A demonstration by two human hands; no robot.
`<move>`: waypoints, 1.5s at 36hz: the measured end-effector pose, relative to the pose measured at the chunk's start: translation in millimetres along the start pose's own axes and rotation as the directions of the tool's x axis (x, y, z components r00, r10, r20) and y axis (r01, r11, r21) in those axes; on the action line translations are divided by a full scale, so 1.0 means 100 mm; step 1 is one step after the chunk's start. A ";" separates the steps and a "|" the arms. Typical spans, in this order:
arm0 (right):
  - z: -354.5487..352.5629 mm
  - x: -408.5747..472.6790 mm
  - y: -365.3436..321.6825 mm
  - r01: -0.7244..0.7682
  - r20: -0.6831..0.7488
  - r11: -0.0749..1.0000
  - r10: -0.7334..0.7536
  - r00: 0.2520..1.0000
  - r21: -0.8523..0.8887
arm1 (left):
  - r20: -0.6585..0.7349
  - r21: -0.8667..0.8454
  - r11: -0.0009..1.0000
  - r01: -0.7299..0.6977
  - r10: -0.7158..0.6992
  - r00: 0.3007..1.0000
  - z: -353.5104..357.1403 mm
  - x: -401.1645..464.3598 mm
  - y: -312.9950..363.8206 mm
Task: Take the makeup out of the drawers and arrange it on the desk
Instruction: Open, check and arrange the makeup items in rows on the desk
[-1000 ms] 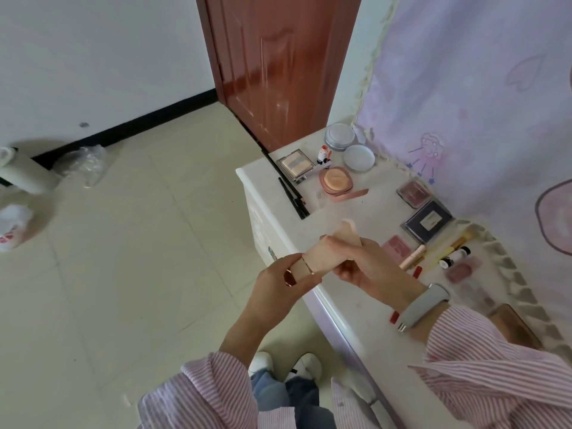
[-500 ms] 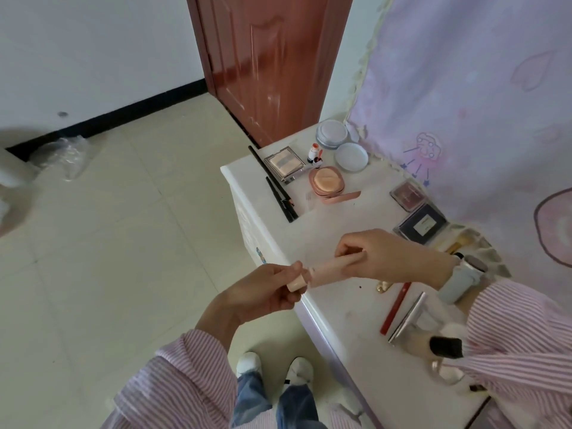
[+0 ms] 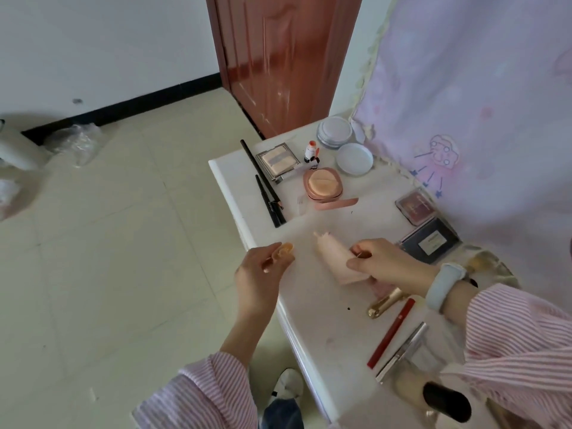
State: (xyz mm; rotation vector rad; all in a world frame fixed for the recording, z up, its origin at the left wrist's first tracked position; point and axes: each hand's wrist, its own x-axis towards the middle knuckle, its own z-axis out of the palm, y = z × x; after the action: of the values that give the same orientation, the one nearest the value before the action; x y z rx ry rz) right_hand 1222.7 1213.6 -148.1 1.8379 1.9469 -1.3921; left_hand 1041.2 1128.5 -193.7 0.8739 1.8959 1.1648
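Observation:
My right hand (image 3: 388,264) grips a pale pink tube (image 3: 335,257) above the white desk (image 3: 322,308), its uncapped nozzle pointing up and left. My left hand (image 3: 263,267), just off the desk's front edge, pinches the tube's small peach cap (image 3: 284,249) in its fingertips. On the desk lie a pink round compact (image 3: 322,184), a silver square palette (image 3: 277,161), two black pencils (image 3: 268,203), a red blush palette (image 3: 415,206) and a dark palette (image 3: 431,241).
Two round white jars (image 3: 335,131) (image 3: 354,158) stand at the desk's far end by a red-brown door (image 3: 284,60). A gold tube (image 3: 387,303), a red pencil (image 3: 391,331), a silver stick (image 3: 402,351) and a black-capped bottle (image 3: 445,402) lie near my right sleeve. A lilac curtain (image 3: 479,97) hangs right.
The cap has come off the tube: my left hand has drawn it away to the left, while my right hand keeps the tube over the desk.

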 end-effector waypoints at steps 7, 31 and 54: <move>0.11 0.19 -0.08 0.017 -0.066 1.000 -0.016 0.998 0.014 | -0.110 0.381 0.899 -0.215 0.275 0.955 0.28 0.13 -0.23; -0.60 0.37 0.56 -0.260 -0.553 0.738 -0.181 0.813 -0.623 | -0.056 0.615 0.748 -0.248 0.355 0.933 0.54 -0.20 -0.29; -0.60 -0.11 0.22 0.216 -0.276 0.961 -0.258 0.926 -0.172 | -0.027 0.709 0.701 -0.079 0.138 0.990 0.56 -0.36 -0.39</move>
State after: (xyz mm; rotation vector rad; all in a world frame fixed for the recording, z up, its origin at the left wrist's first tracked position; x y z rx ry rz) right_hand 1273.1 1242.3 -118.5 1.8869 2.4176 -1.0463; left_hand 1100.0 1108.1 -239.5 1.3756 2.4309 0.4887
